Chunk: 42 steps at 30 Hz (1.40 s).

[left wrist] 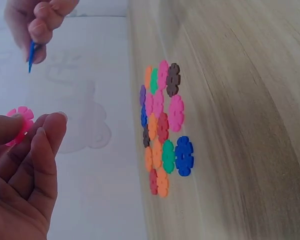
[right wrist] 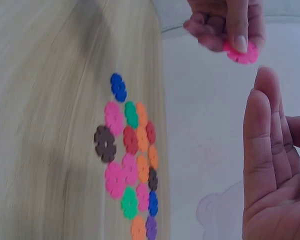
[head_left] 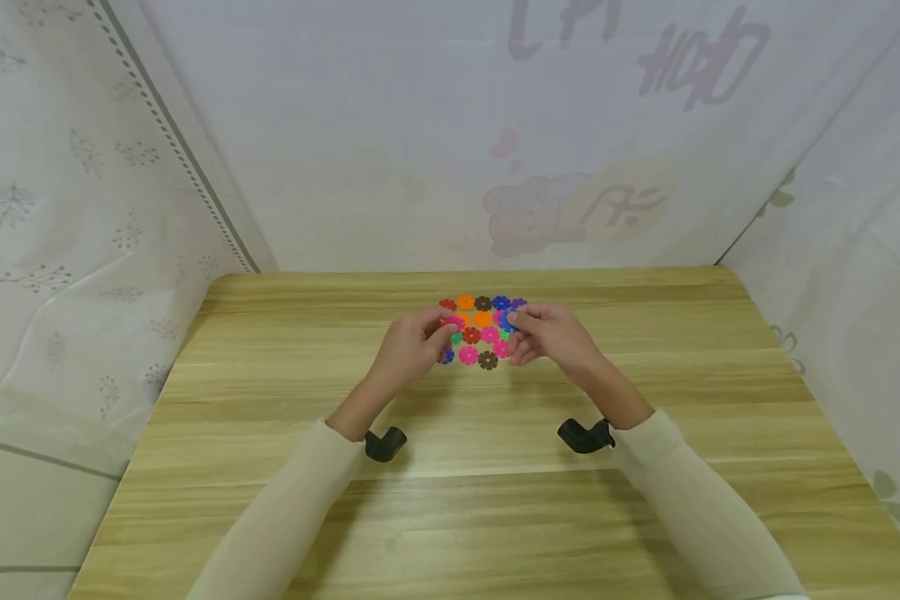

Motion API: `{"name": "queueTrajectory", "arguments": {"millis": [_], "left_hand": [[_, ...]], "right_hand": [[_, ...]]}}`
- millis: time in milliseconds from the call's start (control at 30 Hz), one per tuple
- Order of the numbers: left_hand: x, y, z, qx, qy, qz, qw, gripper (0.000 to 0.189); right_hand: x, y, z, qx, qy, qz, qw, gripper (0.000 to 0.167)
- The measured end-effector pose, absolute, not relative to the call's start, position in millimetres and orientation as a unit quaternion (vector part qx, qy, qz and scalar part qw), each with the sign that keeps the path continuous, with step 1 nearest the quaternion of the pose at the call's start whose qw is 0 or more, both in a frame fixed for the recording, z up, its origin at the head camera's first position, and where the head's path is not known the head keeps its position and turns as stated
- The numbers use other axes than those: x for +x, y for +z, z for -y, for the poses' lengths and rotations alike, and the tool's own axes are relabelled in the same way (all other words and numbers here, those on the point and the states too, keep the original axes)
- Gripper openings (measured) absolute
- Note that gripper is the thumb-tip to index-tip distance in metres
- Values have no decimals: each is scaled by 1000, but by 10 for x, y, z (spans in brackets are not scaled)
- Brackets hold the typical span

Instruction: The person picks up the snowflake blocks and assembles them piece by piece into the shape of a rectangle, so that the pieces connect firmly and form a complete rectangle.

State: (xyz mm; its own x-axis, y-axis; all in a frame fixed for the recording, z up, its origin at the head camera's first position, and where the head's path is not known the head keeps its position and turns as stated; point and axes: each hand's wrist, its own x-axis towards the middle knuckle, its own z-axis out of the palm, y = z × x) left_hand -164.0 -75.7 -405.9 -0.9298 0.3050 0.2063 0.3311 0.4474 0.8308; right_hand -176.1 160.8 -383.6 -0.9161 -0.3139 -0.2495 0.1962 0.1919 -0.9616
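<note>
My left hand (head_left: 408,346) pinches a pink notched snowflake disc (left wrist: 26,120) between thumb and fingers. Opposite it, my right hand (head_left: 558,340) pinches a blue snowflake disc (left wrist: 31,56), seen edge-on in the left wrist view and hidden by the fingers in the right wrist view. Both discs are held in the air, apart from each other. Beyond and below the hands, several more discs lie flat in loose rows, among them a brown disc (head_left: 487,360), a dark blue disc (left wrist: 184,156) and a green disc (right wrist: 130,202).
The discs lie on a wood-grain table (head_left: 465,517), near its far edge. A pale printed curtain (head_left: 390,150) hangs behind the table, with more patterned cloth (head_left: 60,250) at the sides. Black wrist mounts (head_left: 585,436) stick out inward from both sleeves.
</note>
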Motion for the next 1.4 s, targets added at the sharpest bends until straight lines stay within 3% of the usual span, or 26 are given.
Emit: {"name": "queueTrajectory", "arguments": {"millis": [1033,1400], "left_hand": [[-1580,-4001,620,-220,-458,861,35,7],[-1579,-3981,599,-279,-354,886,105,9]], "right_hand": [[-1708,-3823,-1321,-54,-648,-723,233,29],[-1692,-3810,-1284,-51,-650,-723,229,27]]}}
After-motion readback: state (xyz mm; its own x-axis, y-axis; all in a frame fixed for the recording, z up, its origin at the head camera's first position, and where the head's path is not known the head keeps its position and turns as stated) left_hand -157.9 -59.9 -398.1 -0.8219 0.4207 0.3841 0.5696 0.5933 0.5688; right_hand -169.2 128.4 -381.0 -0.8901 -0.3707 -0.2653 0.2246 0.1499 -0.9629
